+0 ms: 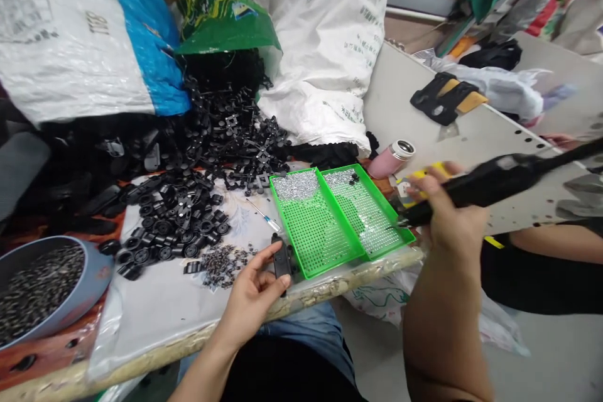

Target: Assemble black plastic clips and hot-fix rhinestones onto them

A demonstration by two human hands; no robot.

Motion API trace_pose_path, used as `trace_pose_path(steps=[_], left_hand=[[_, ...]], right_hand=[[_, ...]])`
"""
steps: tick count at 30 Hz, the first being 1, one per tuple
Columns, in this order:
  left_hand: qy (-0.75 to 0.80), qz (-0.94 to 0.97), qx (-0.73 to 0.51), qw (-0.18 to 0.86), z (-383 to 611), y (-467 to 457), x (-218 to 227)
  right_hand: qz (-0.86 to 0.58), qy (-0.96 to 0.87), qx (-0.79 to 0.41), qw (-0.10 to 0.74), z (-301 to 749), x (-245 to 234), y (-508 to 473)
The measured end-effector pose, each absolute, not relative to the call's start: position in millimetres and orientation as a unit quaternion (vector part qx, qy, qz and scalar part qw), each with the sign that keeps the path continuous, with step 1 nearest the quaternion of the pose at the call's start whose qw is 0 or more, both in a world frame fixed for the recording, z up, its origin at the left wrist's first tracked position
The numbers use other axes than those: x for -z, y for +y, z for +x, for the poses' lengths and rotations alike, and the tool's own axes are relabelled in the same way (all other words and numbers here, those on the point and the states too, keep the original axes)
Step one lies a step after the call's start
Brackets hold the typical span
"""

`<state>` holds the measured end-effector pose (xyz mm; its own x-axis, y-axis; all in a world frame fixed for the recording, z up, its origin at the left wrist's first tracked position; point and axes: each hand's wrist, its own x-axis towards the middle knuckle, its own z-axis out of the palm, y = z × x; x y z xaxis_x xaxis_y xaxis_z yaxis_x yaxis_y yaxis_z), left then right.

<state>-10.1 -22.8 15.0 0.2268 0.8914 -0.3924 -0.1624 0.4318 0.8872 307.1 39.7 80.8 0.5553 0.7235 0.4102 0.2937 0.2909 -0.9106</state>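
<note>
Between the fingers and thumb of my left hand [257,289] is a small black plastic part [281,260], held at the table's front edge. My right hand [455,220] is wrapped round a black electric screwdriver [494,181], its cord trailing off to the right. The driver's tip points down over the right one of two green trays [377,251], somewhat blurred. Small silvery screws [296,185] lie in rows of holes and heaped at the far ends. Left of the trays rests a screwdriver with a blue-and-clear handle [272,223].
Black plastic parts [235,132] spill from a green bag [230,25]. Round black pieces [164,220] and tiny dark bits [223,266] lie on the table. A blue bowl [94,282] stands left, a pink flask [389,162] behind the trays. A person's arm [556,248] shows at right.
</note>
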Motion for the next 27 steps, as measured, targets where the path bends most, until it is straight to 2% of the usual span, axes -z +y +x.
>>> trace_pose_path(steps=[3,7,19,27], left_hand=[[0.523,0.426,-0.371,0.638,-3,-23,-6],[0.551,0.485,-0.361,0.574,0,-23,0],[0.555,0.523,-0.329,0.557,2,-22,2],[0.559,0.525,-0.344,0.542,4,-24,2]], right_hand=[[-0.565,-0.435,-0.287,0.64,280,-67,41],[-0.518,-0.443,-0.358,0.638,227,-45,35],[-0.502,-0.398,-0.381,0.667,202,-14,31],[-0.501,-0.423,-0.345,0.672,192,-41,21]])
